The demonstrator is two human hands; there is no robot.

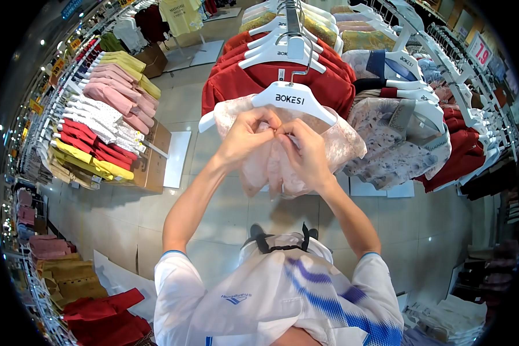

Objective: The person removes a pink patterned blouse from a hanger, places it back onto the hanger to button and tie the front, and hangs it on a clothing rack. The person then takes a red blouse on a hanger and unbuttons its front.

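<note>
Together, left hand (249, 135) and right hand (303, 149) pinch the pale pink garment (345, 138), bunched fingertips hiding the exact spot.

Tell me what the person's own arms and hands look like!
The left hand and right hand are bare, with no gloves, and no watch or bracelet shows. The short white sleeves have thin blue edges. They belong to a white shirt with a small blue logo and blue and purple print.
</note>
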